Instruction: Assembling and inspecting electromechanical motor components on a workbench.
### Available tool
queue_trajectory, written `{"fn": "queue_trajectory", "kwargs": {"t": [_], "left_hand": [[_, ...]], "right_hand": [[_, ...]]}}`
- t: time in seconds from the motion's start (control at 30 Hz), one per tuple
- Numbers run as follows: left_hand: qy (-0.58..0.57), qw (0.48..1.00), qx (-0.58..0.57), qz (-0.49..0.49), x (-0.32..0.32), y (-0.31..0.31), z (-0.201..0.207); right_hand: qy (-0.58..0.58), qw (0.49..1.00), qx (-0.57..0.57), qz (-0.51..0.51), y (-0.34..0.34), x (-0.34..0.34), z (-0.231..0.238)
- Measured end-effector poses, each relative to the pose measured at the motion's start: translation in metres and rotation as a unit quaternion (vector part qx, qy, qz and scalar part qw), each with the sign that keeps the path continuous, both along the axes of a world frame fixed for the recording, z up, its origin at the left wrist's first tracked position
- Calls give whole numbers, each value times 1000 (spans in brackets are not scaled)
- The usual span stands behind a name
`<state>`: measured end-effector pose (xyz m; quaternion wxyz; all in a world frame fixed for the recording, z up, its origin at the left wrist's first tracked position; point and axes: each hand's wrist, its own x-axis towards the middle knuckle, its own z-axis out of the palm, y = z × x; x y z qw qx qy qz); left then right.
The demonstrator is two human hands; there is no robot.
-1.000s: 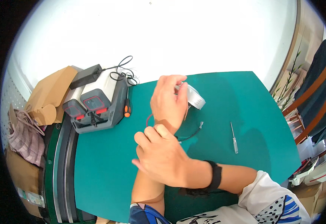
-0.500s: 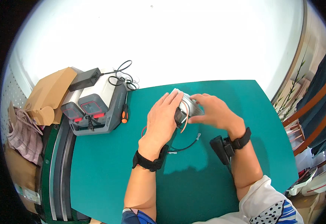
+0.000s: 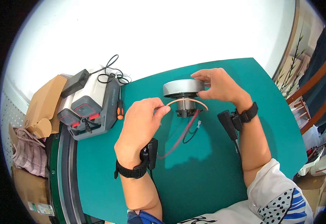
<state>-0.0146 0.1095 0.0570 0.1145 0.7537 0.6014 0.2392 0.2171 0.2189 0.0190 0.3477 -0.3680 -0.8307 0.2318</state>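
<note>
A motor with a round silver housing (image 3: 183,89) sits above the green table, its narrower body and dark end facing toward me. My right hand (image 3: 220,86) grips the housing's right rim between thumb and fingers. An orange wire (image 3: 185,100) arches across the front of the motor; its left end runs into the pinch of my left hand (image 3: 142,118), closed at thumb and forefinger. A red wire (image 3: 179,140), blurred, hangs from the motor toward my left wrist. A black wire with a pale connector (image 3: 198,125) curls below the motor.
The green table (image 3: 207,179) stands against a white wall. At its left are a grey case with two white-and-grey units (image 3: 92,104), a black power adapter (image 3: 76,83) with its cable, an orange-handled screwdriver (image 3: 120,110) and a cardboard box (image 3: 43,104). A wooden chair (image 3: 316,89) stands at the right.
The motor now stands with its silver housing uppermost. My left hand has moved left off the housing and pinches the orange wire; my right hand has risen and grips the rim.
</note>
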Motion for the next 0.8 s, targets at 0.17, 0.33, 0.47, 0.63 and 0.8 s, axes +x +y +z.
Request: {"fn": "queue_trajectory", "kwargs": {"t": [0.17,0.33,0.47,0.63,0.8], "left_hand": [[24,995,101,0,-6,7,-20],[3,986,161,40,-1,12,-27],[12,984,179,23,-4,14,-30],[59,989,120,63,-13,13,-25],[36,980,165,103,-17,5,-9]], "right_hand": [[-23,1000,-15,-2,-3,-8,5],[42,999,14,15,6,-11,-14],[-3,989,141,-34,5,-17,-13],[-50,962,259,-74,11,-19,-25],[-119,957,259,-58,-6,-26,-8]]}}
